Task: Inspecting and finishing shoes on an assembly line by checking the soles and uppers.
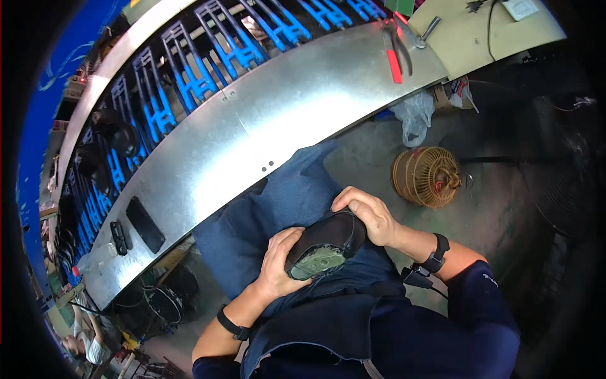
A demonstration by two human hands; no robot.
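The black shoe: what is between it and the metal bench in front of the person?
In the head view, only the person's lap in blue trousers lies between the black shoe, held by both hands, and the metal bench.

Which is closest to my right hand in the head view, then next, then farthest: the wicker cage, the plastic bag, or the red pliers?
From the right hand:
1. Wicker cage, on the floor just to its right.
2. Plastic bag, farther up, under the metal bench's edge.
3. Red pliers, on top of the bench, farthest.

Black shoe upper (328, 243), sole side up w/ greenish insole, tilted, over lap
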